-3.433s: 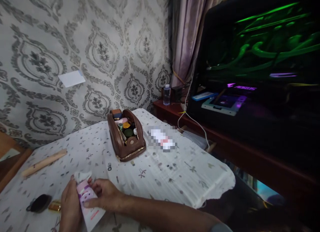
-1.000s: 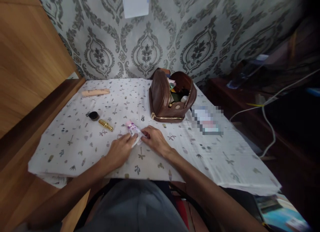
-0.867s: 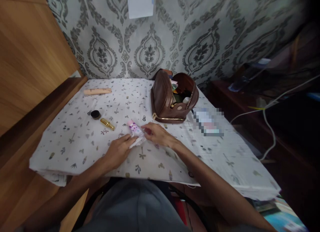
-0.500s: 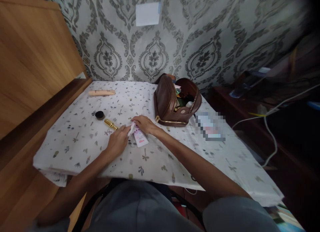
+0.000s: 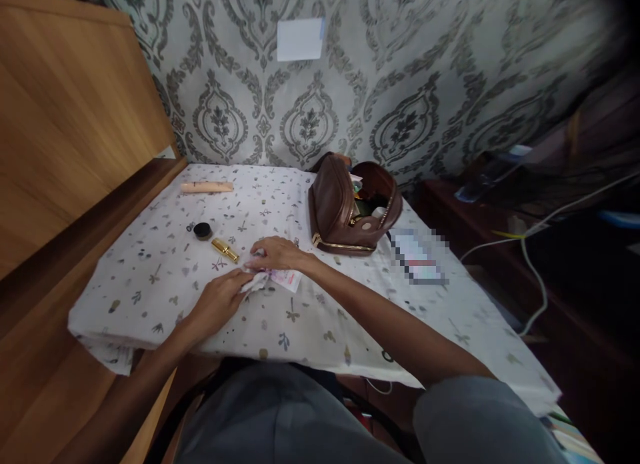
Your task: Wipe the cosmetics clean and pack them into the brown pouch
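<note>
Pinched in the fingers of my left hand (image 5: 217, 301) is a crumpled white tissue (image 5: 256, 283), low over the tablecloth. My right hand (image 5: 278, 253) meets it from the other side, its curled fingers closed at the tissue's upper edge by the left fingertips. Partly under the right hand lies a white-and-pink tissue pack (image 5: 290, 280). A gold lipstick tube (image 5: 225, 250) rests just beyond the left hand. Farther back are a small jar with a black lid (image 5: 203, 231) and a peach-coloured tube (image 5: 207, 187).
An unzipped brown leather bag (image 5: 333, 201) full of small items stands at the back right. Beside it lies a pixelated phone-like object (image 5: 417, 256). A wooden panel (image 5: 80, 104) borders the left, the patterned wall the back. White cables (image 5: 537, 284) hang at the right.
Both hands have shifted left, and the tissue has come away from the pack toward the left. More of the lipstick tube shows. The view has tilted slightly.
</note>
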Demonstrator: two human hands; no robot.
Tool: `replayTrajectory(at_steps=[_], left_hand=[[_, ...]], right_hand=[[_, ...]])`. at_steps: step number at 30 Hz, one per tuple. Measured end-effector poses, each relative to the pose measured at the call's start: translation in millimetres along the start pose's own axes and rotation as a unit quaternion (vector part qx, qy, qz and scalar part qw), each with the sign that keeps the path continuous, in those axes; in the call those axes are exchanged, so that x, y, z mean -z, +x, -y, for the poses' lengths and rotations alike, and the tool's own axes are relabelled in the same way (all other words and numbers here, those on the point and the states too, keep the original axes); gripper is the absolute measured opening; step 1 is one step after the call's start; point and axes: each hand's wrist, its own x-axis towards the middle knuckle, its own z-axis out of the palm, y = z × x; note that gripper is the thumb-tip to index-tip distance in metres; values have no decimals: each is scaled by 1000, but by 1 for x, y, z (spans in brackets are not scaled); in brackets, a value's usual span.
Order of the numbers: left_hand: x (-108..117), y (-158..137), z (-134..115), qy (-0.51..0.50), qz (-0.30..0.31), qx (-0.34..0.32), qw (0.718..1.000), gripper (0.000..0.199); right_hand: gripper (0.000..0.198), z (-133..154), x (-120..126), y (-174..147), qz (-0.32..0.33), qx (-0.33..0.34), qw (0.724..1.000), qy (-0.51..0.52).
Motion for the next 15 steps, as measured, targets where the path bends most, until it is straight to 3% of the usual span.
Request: replayTrajectory(at_steps=[6, 10, 15], left_hand=[[2, -1, 17, -28, -55, 19, 998, 30], [9, 2, 14, -40, -94, 28, 994, 30], [17, 14, -5, 11, -144, 30, 989, 36]], right_hand=[[26, 4, -7, 5, -13, 29, 999, 25], [9, 0, -3, 2, -56, -27, 994, 92], [23, -17, -3, -13, -135, -114, 963, 205]])
